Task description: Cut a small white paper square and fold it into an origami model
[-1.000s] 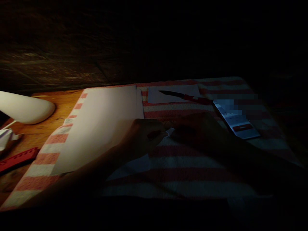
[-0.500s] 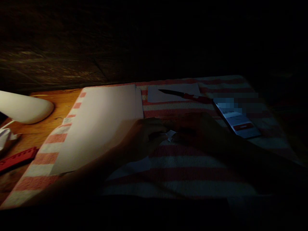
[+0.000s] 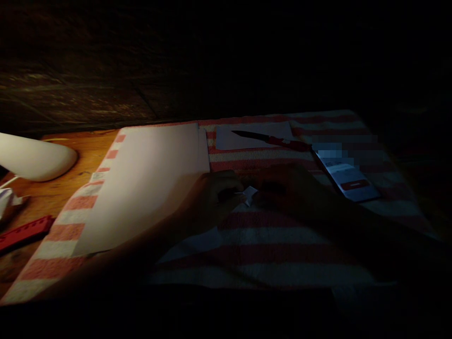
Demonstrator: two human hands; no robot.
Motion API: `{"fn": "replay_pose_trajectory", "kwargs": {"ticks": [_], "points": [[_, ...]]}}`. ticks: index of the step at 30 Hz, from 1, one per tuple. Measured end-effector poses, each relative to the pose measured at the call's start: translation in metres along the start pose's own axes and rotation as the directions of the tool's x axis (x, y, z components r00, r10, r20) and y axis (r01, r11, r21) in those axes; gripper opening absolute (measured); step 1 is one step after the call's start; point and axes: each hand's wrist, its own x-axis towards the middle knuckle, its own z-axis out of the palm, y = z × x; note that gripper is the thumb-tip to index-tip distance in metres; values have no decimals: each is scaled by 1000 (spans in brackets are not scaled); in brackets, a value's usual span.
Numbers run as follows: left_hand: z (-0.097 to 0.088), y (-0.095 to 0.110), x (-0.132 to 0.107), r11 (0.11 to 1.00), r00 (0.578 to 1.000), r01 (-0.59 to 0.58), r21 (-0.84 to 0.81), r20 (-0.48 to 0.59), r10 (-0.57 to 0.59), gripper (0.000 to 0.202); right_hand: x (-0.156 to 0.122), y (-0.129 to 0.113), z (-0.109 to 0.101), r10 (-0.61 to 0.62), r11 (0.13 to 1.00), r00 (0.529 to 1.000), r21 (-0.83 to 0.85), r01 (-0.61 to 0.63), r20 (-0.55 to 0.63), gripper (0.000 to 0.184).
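The scene is very dark. My left hand [image 3: 212, 197] and my right hand [image 3: 293, 190] meet at the middle of a red and white striped cloth [image 3: 268, 245]. Both pinch a small white piece of folded paper [image 3: 250, 194] between their fingertips. The fingers of both hands are curled and closed on it. A large white sheet of paper [image 3: 151, 179] lies just left of my left hand, which partly covers its corner.
A red-handled knife [image 3: 271, 139] lies on a smaller white sheet [image 3: 247, 139] at the back. A lit phone [image 3: 348, 176] lies to the right. A white lamp head [image 3: 35, 160] and a red ruler [image 3: 23, 231] sit on the wooden table [image 3: 67, 188] at left.
The small paper piece has turned a little between my fingertips, with its white tip showing more. Both hands stay at the same spot.
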Motion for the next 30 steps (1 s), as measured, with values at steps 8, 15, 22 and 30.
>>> {"fn": "replay_pose_trajectory", "kwargs": {"ticks": [8, 15, 22, 30], "points": [[-1, 2, 0, 993, 994, -74, 91, -70, 81, 9, -2, -4, 1, -22, 1000, 998, -6, 22, -51, 37], [-1, 2, -2, 977, 987, -160, 142, -11, 163, 14, -2, 1, 4, -140, 984, 987, -121, 130, -74, 19], [-1, -6, -8, 898, 934, -357, 257, 102, 342, 5, -4, 3, 4, -259, 957, 966, -135, 258, 7, 7], [1, 2, -10, 717, 862, -487, 499, 142, 486, 8, -6, 5, 12, -369, 879, 929, -322, 352, 7, 15]]}}
